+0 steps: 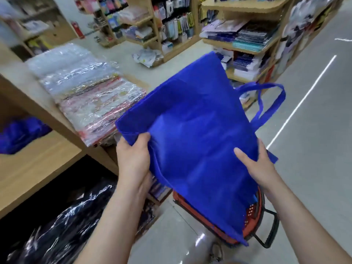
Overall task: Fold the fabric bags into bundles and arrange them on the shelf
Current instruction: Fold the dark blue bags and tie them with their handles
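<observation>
At the centre of the view, a royal-blue non-woven fabric bag (pixel 190 121) hangs in the air between both hands, spread flat and tilted, its far corner pointing toward 12 o'clock and its lowest corner dropping toward 5 o'clock. The left hand (pixel 133 157), at 8 o'clock of the bag, grips the near left edge, thumb on top and fingers curled underneath. The right hand (pixel 261 168), at 4 o'clock, holds the opposite edge, thumb lying across the top face and fingers hidden behind the cloth. The bag's two blue loop handles (pixel 282 98) stick out at 2 o'clock, free of either hand. Below the bag, at 5 o'clock, a red plastic shopping basket (pixel 251 211) with a black handle sits on the grey tiled floor (pixel 314 130), partly covered by the cloth. At 9 o'clock stands a light wooden shelf unit (pixel 38 164); its upper board carries a stack of flat packs in clear plastic wrap (pixel 85 96), and a heap of blue fabric (pixel 19 134) lies on the lower board at the far left. Dark packs in glossy wrap (pixel 57 235) fill the space underneath at 7 o'clock. More wooden shelves of blurred goods (pixel 247 44) run across 12 to 1 o'clock.
</observation>
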A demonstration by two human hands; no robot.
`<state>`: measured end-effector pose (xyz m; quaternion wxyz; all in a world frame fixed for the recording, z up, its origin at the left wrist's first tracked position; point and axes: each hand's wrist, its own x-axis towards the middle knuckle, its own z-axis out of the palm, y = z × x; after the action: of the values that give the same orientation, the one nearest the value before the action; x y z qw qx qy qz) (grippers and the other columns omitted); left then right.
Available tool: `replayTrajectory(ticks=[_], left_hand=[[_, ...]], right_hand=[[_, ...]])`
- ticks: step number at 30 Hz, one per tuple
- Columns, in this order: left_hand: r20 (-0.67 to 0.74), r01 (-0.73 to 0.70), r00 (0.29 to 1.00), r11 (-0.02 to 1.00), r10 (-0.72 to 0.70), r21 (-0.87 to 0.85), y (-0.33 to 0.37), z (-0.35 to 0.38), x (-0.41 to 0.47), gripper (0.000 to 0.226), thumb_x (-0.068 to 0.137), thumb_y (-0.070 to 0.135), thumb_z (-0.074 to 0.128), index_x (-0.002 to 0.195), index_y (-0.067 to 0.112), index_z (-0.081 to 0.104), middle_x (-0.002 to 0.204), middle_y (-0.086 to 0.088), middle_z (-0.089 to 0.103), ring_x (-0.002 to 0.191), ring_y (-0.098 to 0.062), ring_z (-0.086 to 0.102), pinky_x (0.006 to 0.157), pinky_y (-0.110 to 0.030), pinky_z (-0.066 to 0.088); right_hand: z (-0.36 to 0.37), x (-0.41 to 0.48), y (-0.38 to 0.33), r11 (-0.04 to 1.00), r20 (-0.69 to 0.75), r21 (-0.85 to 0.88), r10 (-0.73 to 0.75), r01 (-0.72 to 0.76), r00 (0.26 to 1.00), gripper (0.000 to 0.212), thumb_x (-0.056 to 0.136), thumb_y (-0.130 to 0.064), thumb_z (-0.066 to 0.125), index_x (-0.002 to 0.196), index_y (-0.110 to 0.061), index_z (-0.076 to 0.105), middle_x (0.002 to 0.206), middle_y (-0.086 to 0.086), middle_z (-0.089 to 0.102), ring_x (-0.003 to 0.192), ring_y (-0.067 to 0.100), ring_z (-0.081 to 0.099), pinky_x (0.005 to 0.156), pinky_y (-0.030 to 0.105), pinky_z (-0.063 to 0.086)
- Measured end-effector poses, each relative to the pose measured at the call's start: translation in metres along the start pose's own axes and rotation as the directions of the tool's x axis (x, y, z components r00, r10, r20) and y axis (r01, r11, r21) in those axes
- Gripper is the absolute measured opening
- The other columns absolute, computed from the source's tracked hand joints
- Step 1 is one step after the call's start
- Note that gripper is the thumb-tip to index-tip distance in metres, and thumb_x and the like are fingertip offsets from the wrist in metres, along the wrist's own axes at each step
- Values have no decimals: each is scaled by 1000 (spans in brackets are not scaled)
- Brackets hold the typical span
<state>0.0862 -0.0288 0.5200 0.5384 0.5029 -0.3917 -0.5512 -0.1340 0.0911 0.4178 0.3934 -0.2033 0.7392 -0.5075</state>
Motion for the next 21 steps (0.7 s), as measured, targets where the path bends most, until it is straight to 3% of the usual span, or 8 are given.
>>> replayTrajectory(ticks=[4,6,7,10,12,14,16,21], left_hand=[[-128,21,991,983,-45,-184,18,-67,-12,23,90,-5,52,91,14,66,99,-9,72,92,-25,68,88,-44,53],[-194,-10,980,979,-30,-201,23,-105,-20,26,89,-6,50,90,14,66,98,-7,72,92,-24,68,90,-45,52],[-224,-30,974,983,-12,-183,25,-126,-25,26,88,-6,51,89,15,66,96,-6,71,90,-22,67,88,-44,53],[-311,-118,944,993,106,-18,28,-200,-46,27,76,-4,59,90,18,65,92,-1,69,86,-20,63,67,-32,51],[-379,-189,896,971,232,149,32,-253,-63,46,68,-6,61,102,25,61,101,5,68,90,-17,64,71,-31,50],[-396,-234,856,932,333,278,36,-305,-86,69,72,-16,58,114,39,56,114,10,66,97,-13,66,79,-28,53],[-341,-213,874,903,346,373,41,-353,-111,79,76,-20,55,116,48,57,120,7,66,94,-13,67,72,-25,56],[-239,37,960,783,143,620,52,-461,-166,79,73,-19,58,115,49,62,119,18,61,86,-11,67,64,-25,54]], right_hand=[[40,-20,38,888,334,323,216,-327,918,30,93,-40,58,120,-28,59,115,-1,71,100,22,71,69,34,60],[70,-39,42,813,518,391,193,-432,833,26,97,-25,52,117,-16,65,114,6,71,100,24,70,72,38,61],[84,-43,45,816,513,415,155,-402,844,24,96,-17,53,117,-14,65,116,8,71,100,25,70,73,39,60],[125,-61,30,940,337,325,-13,-104,942,24,95,-3,56,110,-20,65,114,4,71,95,21,71,70,35,59],[147,-82,15,978,234,114,-195,172,953,22,96,-4,55,104,-23,61,111,-2,69,92,14,68,70,22,53],[169,-109,1,908,208,-49,-397,415,894,24,95,-5,55,105,-26,58,103,-15,65,89,8,62,71,13,46],[190,-139,-6,780,246,-141,-569,610,785,28,94,-4,56,116,-21,60,100,-22,60,91,7,57,78,17,41],[248,-203,-13,526,311,-171,-774,833,552,28,89,-10,59,116,-3,65,94,-2,63,81,7,51,70,15,32]])
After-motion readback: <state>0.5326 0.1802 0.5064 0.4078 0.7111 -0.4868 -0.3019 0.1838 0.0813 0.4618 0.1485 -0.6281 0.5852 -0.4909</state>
